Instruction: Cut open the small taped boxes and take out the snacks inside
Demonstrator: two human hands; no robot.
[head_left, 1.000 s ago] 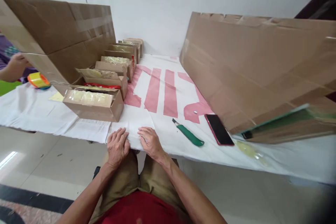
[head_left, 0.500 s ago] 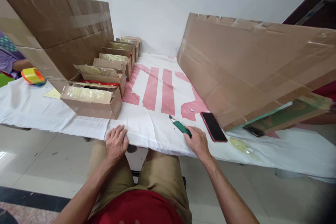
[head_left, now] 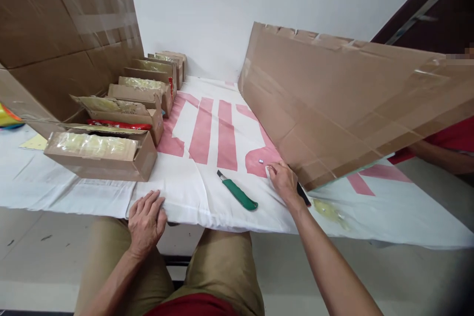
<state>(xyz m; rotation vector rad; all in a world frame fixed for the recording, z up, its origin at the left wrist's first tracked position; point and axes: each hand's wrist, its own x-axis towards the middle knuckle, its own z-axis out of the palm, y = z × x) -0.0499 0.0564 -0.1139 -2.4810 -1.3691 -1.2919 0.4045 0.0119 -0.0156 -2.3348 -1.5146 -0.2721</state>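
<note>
As the right hand (head_left: 283,182) partly hides the phone (head_left: 302,194), near right, we cannot confirm its curled fingers' grip; the left hand (head_left: 146,222) rests, fingers loose, on cloth (head_left: 179,202); we advise avoiding the exposed knife (head_left: 240,194).

No wording, brand or number can be read with certainty. With twelve o'clock straight ahead, the white cloth (head_left: 177,177) carries big pink bars (head_left: 226,138) at twelve; they look like strokes of large lettering, but I cannot make out a character. More pink strips (head_left: 385,173) on the cloth at two o'clock are equally unreadable. At eleven, a red packet (head_left: 122,125) in a small box may bear print, too small to tell. One small tag (head_left: 261,161) at one o'clock is illegible.
</note>
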